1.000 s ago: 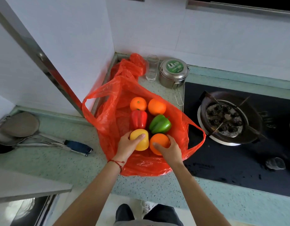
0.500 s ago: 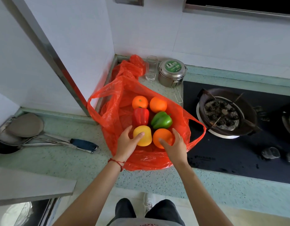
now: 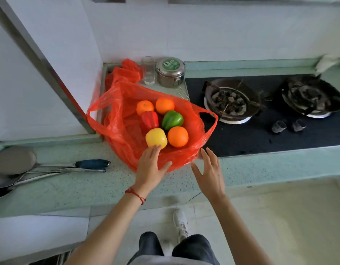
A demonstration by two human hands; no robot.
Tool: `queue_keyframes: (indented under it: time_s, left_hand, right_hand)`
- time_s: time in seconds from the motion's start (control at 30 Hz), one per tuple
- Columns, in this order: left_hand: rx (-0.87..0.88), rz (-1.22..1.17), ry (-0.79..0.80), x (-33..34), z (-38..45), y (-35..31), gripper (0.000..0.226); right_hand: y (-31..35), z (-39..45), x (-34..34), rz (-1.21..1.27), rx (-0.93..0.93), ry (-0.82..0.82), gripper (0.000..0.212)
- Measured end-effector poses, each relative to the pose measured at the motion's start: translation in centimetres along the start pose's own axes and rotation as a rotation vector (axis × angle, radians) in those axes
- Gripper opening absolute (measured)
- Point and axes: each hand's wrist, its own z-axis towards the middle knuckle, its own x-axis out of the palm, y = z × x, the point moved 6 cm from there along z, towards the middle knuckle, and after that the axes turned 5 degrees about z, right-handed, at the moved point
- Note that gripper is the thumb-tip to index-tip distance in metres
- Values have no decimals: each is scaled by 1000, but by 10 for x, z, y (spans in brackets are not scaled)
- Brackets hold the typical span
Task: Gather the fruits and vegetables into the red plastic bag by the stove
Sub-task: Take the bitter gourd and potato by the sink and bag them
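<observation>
Resting on the counter just left of the gas stove [image 3: 260,115], the red plastic bag [image 3: 115,119] holds all six pieces, but with the left hand [image 3: 150,169] and right hand [image 3: 209,173] both spread and empty, the yellow pepper [image 3: 156,138] by the slack near rim could roll out.

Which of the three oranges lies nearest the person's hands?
The front orange, beside the yellow pepper; the other two oranges sit at the bag's far side.

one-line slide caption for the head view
Both open hands hover at the red plastic bag holding three oranges and three peppers beside the stove.
</observation>
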Motion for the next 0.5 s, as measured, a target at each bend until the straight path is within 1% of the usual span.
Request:
queue_keyframes:
  time_s: [0.17, 0.3, 0.5]
  left_hand:
    - [194, 92, 112, 27, -16, -28, 62]
    - [333, 123, 234, 52, -25, -65, 65]
    - [533, 163, 339, 93, -48, -134, 69]
  right_hand:
    - [-29, -50, -22, -94, 120, -80, 58]
    - [-57, -88, -50, -124, 213, -189, 56]
    - [-99, -150, -95, -142, 372, -355, 56]
